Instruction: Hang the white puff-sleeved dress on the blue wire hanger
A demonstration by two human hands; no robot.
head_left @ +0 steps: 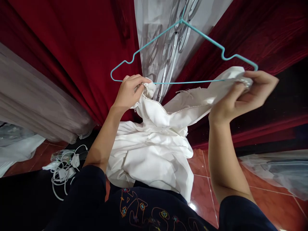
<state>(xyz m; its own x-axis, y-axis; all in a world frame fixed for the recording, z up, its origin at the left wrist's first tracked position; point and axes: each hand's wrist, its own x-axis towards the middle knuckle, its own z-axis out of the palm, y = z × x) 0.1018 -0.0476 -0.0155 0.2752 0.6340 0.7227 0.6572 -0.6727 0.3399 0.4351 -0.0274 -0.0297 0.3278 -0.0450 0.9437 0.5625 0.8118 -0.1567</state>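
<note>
A white dress with a pearl-beaded neckline hangs in front of my body, its skirt bunched over my lap. Above its bodice is a light blue wire hanger, hook upward. With fingers pinched together, my left hand grips the dress's beaded shoulder edge beside the hanger's lower bar. At the right end of the hanger, my right hand is closed on the other shoulder strap, which passes over the bar there. The hanger's right lower corner is hidden behind that hand.
Dark red curtains hang on both sides of a white metal grille. Pale sheer fabric drapes at the left. Tangled white cables lie on a black surface at lower left. The floor has red tiles, with tulle at right.
</note>
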